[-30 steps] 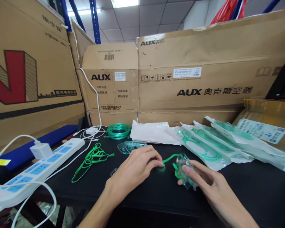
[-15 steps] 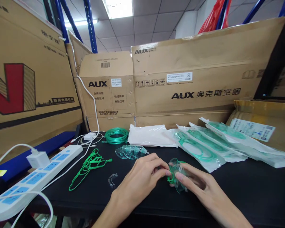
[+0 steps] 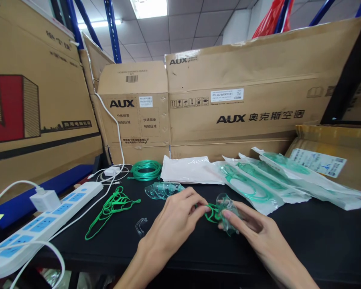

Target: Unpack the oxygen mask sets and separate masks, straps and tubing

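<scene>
My right hand (image 3: 249, 220) is closed around a clear greenish oxygen mask (image 3: 227, 214), thumb across its front. Between the hands runs a green elastic strap (image 3: 211, 212) from the mask's left side. My left hand (image 3: 180, 214) pinches that strap between thumb and fingertips. Behind the left hand lie several clear masks (image 3: 161, 190), nested together and partly covered by the hand. To the left, a loose tangle of green straps (image 3: 114, 206) rests on the black table (image 3: 114, 249). Small clear bent strips (image 3: 140, 226) lie nearer the left forearm.
Coiled green tubing (image 3: 146, 170) sits at the back beside a white packet (image 3: 191, 170). Several packaged masks (image 3: 249, 184) are spread at the right. A white power strip (image 3: 48, 224) with cables lines the left edge. Cardboard boxes (image 3: 228, 140) wall off the back.
My left hand has drawn slightly left from the mask, pulling the green strap out so more of it shows. The mask is still in my right hand, turned a little.
</scene>
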`<state>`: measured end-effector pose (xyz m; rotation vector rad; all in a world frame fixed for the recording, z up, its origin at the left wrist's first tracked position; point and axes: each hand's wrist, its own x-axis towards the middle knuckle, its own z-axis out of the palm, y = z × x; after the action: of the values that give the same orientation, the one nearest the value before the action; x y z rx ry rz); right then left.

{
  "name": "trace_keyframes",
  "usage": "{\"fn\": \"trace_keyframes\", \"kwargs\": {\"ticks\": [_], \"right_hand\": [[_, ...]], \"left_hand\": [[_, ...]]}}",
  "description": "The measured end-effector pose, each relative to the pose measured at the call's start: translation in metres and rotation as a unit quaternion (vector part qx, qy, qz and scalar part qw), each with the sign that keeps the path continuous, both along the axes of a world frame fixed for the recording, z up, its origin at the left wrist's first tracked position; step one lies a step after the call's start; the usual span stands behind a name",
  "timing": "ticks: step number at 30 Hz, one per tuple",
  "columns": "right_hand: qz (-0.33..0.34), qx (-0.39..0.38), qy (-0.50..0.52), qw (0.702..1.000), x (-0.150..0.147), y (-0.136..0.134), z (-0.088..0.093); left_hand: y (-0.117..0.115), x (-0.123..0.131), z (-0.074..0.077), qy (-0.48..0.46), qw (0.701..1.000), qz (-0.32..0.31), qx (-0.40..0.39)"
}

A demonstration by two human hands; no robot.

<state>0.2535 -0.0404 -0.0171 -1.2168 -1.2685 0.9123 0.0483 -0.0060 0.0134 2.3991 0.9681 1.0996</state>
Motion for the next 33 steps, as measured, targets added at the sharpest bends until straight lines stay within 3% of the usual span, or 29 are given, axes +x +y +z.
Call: {"fn": "trace_keyframes", "kwargs": {"ticks": [4, 8, 13, 16, 24, 29, 33], "right_hand": [[-0.041, 0.013, 0.023, 0.999, 0.003, 0.002, -0.002], [-0.011, 0.011, 0.009, 1.0, 0.0, 0.0, 0.003], [0.056, -0.001, -0.015, 0.998, -0.003, -0.006, 0.009], [0.08, 0.009, -0.015, 0.997, -0.001, -0.006, 0.008], [0.06, 0.024, 0.001, 0.998, -0.005, -0.004, 0.005], [-0.011, 0.049, 0.005, 0.999, -0.002, -0.002, 0.001], [0.024, 0.056, 0.0, 0.998, 0.001, -0.002, -0.001]], "left_hand": [[0.003, -0.01, 0.009, -0.033, 0.999, 0.038, -0.001], [0.002, -0.012, 0.013, -0.032, 0.998, 0.047, -0.016], [-0.002, 0.002, 0.004, -0.023, 0.998, -0.006, -0.056], [-0.002, 0.007, -0.002, -0.01, 0.999, 0.0, -0.05], [-0.004, 0.006, -0.001, 0.046, 0.998, 0.023, -0.044], [-0.008, 0.004, 0.002, 0.052, 0.998, 0.026, -0.03], [-0.007, 0.005, 0.001, 0.025, 0.998, 0.009, -0.048]]}}
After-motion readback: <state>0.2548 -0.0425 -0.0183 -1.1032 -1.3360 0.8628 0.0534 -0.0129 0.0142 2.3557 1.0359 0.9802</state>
